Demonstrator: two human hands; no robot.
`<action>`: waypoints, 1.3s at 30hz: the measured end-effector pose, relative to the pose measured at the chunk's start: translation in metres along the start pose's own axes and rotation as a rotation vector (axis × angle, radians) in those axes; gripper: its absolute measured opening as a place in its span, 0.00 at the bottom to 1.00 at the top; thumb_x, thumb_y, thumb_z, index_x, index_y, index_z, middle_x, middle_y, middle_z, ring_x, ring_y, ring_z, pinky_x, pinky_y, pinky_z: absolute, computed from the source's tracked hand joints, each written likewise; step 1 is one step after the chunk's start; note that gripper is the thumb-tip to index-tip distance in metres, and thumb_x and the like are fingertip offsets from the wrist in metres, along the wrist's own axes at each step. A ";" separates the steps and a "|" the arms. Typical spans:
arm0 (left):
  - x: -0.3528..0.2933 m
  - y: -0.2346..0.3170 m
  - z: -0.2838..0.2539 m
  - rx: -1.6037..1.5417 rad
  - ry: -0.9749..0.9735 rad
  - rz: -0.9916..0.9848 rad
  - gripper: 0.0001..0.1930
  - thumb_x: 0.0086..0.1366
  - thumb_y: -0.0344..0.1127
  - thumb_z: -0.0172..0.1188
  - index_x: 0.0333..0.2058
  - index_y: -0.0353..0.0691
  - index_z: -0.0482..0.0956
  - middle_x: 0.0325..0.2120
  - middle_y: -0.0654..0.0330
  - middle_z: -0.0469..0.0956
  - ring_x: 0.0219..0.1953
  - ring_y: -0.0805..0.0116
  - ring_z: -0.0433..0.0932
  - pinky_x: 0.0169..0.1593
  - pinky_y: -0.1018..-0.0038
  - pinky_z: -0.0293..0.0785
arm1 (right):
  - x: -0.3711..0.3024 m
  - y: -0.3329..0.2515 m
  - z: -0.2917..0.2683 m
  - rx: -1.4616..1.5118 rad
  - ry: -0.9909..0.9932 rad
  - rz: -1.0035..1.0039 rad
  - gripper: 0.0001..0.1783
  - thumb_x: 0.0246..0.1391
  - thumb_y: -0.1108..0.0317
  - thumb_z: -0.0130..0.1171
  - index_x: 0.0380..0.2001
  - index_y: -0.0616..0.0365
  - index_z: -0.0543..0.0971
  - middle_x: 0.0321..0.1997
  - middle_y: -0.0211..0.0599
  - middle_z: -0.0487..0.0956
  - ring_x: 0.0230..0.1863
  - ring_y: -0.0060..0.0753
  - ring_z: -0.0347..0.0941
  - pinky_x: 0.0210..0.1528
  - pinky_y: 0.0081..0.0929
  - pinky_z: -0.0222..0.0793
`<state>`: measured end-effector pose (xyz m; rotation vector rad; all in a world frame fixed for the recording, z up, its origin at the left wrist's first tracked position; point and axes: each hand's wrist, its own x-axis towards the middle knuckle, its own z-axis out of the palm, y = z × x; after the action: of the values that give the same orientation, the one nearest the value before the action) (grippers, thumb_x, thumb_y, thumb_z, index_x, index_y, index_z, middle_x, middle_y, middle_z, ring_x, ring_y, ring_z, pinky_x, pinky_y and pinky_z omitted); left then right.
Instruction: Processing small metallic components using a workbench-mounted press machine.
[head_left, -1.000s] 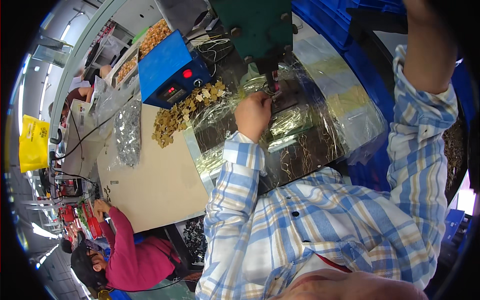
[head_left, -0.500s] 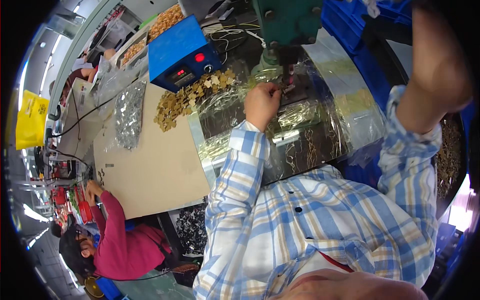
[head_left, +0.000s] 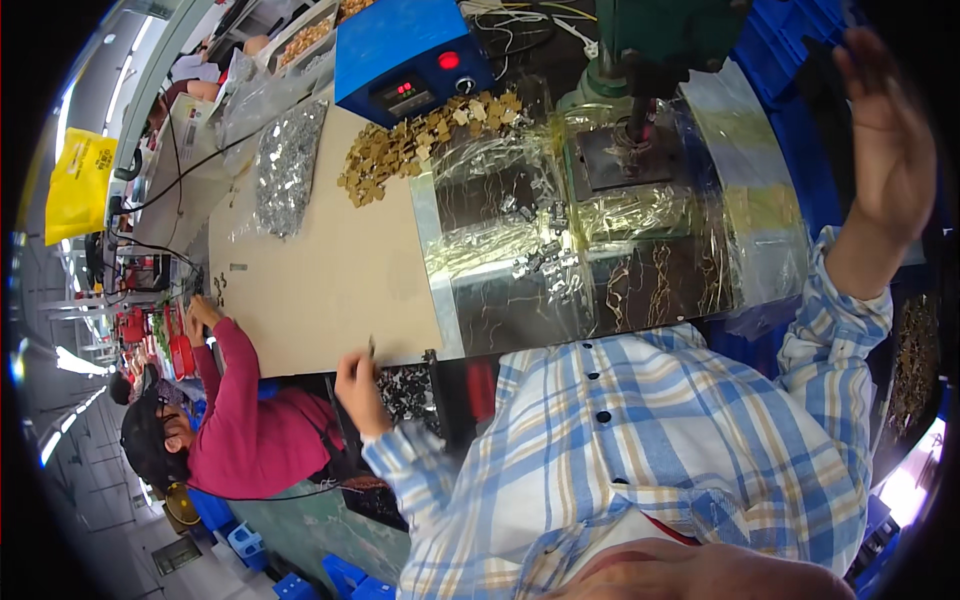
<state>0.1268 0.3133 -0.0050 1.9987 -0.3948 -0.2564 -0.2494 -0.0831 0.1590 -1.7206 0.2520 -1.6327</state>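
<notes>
My left hand [head_left: 362,392] is closed at the near edge of the table, over a bin of small dark and silvery metal parts [head_left: 408,392]. A small dark piece [head_left: 372,346] sticks up from its fingertips; its kind is too small to tell. My right hand [head_left: 890,160] is raised at the far right, fingers stretched out and slightly blurred, with nothing visible in it. Between my hands stands a green bench press [head_left: 675,35] with a dark plate [head_left: 625,160] under its ram. Several small silvery metal parts [head_left: 548,258] lie left of the plate on the film-covered surface.
A blue control box [head_left: 410,60] stands at the back, with a heap of brass-coloured pieces [head_left: 400,160] before it. A clear bag of silvery parts [head_left: 288,170] lies on the beige board [head_left: 320,270]. At left sits a co-worker in a magenta top [head_left: 270,430]. Blue crates [head_left: 790,40] stand behind right.
My left hand has left the press and moved down and left to the parts bin. My right hand has come down into view at the right. The view has shifted slightly.
</notes>
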 end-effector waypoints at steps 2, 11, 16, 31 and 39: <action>-0.016 -0.069 -0.066 0.234 0.077 0.054 0.04 0.56 0.27 0.54 0.25 0.34 0.75 0.18 0.66 0.70 0.22 0.77 0.67 0.27 0.81 0.62 | -0.014 0.020 -0.004 0.144 -0.069 0.158 0.16 0.52 0.74 0.43 0.43 0.69 0.70 0.42 0.44 0.70 0.51 0.44 0.64 0.57 0.44 0.53; -0.018 0.041 0.089 0.299 -0.186 0.455 0.06 0.56 0.26 0.54 0.32 0.32 0.77 0.26 0.53 0.74 0.29 0.60 0.72 0.34 0.72 0.68 | -0.068 0.009 0.019 0.097 -0.139 0.540 0.09 0.50 0.74 0.52 0.36 0.63 0.75 0.33 0.35 0.76 0.38 0.24 0.72 0.45 0.22 0.67; 0.013 0.022 0.154 0.299 -0.498 0.911 0.10 0.57 0.30 0.51 0.34 0.33 0.77 0.30 0.50 0.72 0.34 0.53 0.72 0.39 0.65 0.69 | -0.105 0.038 0.049 0.321 -0.292 0.719 0.09 0.51 0.71 0.56 0.36 0.60 0.78 0.35 0.33 0.77 0.38 0.22 0.74 0.43 0.20 0.68; 0.040 0.012 0.172 0.333 -0.709 0.743 0.07 0.56 0.29 0.56 0.33 0.35 0.76 0.26 0.61 0.75 0.27 0.72 0.72 0.33 0.78 0.69 | -0.138 0.034 0.037 0.388 -0.144 0.843 0.10 0.51 0.69 0.52 0.37 0.59 0.75 0.31 0.30 0.77 0.34 0.19 0.72 0.36 0.17 0.67; 0.026 0.025 0.155 0.264 -0.720 0.699 0.07 0.54 0.31 0.57 0.30 0.33 0.77 0.24 0.57 0.72 0.27 0.66 0.70 0.32 0.72 0.67 | -0.128 0.028 0.041 0.388 -0.163 0.867 0.10 0.53 0.70 0.53 0.38 0.62 0.75 0.34 0.32 0.76 0.37 0.19 0.72 0.42 0.19 0.67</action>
<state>0.0922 0.1648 -0.0511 1.8278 -1.6075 -0.4875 -0.2241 -0.0106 0.0453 -1.1781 0.4834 -0.8285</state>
